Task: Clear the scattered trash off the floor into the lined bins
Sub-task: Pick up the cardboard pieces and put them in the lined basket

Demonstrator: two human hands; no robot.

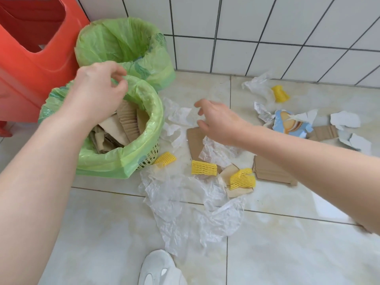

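The left hand [98, 89] hangs over the near lined bin [131, 161], fingers curled loosely and pinching nothing; cardboard scraps [123, 124] lie inside directly beneath it. The right hand [218, 122] hovers with fingers spread and empty, just above a flat cardboard piece [194, 140] and crumpled clear plastic [213, 153] on the floor. A second lined bin [123, 42] stands behind the first, against the white tiled wall [267, 21]. The pale glossy floor tiles [287, 254] carry yellow foam nets [204, 167], further plastic film [174, 202], torn printed paper [290, 122] and white paper scraps [345, 119]. A red plastic stool [26, 58] stands left of the bins. A white shoe [158, 268] shows at the bottom edge.
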